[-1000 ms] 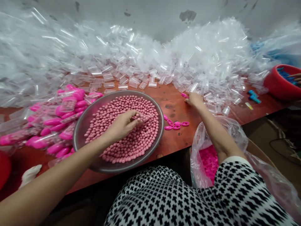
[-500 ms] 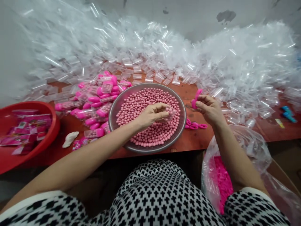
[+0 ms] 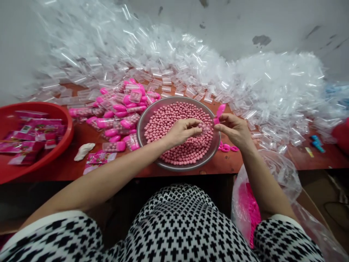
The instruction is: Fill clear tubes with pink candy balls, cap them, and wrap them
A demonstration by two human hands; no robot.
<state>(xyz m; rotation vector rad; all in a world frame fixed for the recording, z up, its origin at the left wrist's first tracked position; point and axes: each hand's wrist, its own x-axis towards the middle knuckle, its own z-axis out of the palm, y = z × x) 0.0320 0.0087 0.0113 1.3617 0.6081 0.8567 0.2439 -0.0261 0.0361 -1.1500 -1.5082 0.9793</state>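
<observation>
My left hand (image 3: pixel 183 134) is closed on a small clear plastic container (image 3: pixel 205 128) with pink balls in it, above a metal bowl (image 3: pixel 188 168). Round pink balls (image 3: pixel 174 116) fill the bowl. Over the bowl's right rim, my right hand (image 3: pixel 235 131) pinches a bright pink flip cap (image 3: pixel 219 113), its lid part sticking upward. The cap and the container are close together, with a small gap between them. Several more pink caps (image 3: pixel 225 147) lie on the table just right of the bowl, below my right hand.
Left of the bowl lie filled containers with pink caps (image 3: pixel 117 120). A red basin (image 3: pixel 69 125) holds pink packets (image 3: pixel 32 134). Empty clear containers (image 3: pixel 272 87) are heaped along the wall. A plastic bag of pink pieces (image 3: pixel 252 211) hangs at the table's front right edge.
My right hand has moved left with the pink cap, close to the container in my left hand. The whole view has shifted slightly.
</observation>
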